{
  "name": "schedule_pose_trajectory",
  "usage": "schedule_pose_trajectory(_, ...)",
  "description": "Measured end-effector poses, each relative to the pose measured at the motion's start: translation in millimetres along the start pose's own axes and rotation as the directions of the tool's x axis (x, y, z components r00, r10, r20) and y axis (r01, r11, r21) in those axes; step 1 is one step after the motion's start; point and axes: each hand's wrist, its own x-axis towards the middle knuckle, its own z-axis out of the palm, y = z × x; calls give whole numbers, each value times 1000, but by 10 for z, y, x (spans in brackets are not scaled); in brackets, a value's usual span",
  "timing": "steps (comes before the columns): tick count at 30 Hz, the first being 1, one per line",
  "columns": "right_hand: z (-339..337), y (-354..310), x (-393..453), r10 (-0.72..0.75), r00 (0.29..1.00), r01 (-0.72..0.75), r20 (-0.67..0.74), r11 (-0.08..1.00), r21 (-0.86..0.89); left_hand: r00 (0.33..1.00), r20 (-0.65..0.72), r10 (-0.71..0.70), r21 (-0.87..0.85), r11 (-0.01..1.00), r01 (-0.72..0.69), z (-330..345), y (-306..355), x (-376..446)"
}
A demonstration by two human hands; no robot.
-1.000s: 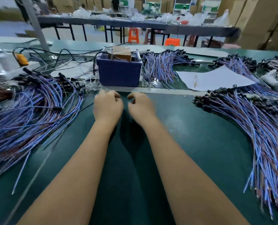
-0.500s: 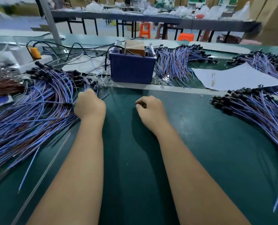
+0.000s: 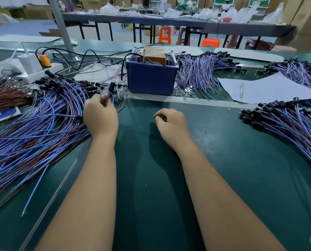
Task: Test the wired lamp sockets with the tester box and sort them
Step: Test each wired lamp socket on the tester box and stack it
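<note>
Two grips at work: our left hand (image 3: 100, 116) pinches one wired socket (image 3: 112, 87) at the left pile (image 3: 33, 127) edge, nr the blue tester box (image 3: 151, 80); right hand (image 3: 171, 122) curled, empty, on the bench (image 3: 223, 169); sorted pile (image 3: 285, 124) far right.

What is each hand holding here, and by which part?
The left hand pinches one wired lamp socket by its wires just below the black socket. The right hand is curled and holds nothing visible.
</note>
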Motion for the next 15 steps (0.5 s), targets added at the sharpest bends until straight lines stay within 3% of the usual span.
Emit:
schedule_pose_trajectory(3, -20, -21, -1, 24, 999, -19, -29, 988, 151, 996, 56, 64, -373, 927, -39, 19, 212, -107)
schedule_pose_trajectory(5, -49, -57, 9, 83, 996, -83, 14, 926, 369, 978, 183, 102, -640, 767, 40, 48, 415, -258)
schedule_pose_trajectory(7, -91, -123, 14, 137, 984, -179, 116, 749, 638, 931, 329, 155, -794, 579, 185, 70, 575, -422)
schedule_pose_trajectory(9, -156, -166, 35, 159, 966, -259, 206, 501, 826, 822, 519, 234, -821, 403, 404, 82, 648, -526)
schedule_pose_trajectory(11, -231, -139, 66, 158, 943, -329, 292, 329, 885, 665, 668, 335, -743, 347, 572, 71, 640, -544)
schedule_pose_trajectory(13, -273, -104, 77, 177, 929, -366, 326, 292, 884, 522, 766, 375, -641, 382, 666, 55, 613, -512)
schedule_pose_trajectory(15, -280, -92, 76, 256, 929, -342, 268, 318, 884, 363, 868, 338, -495, 533, 686, 30, 618, -510)
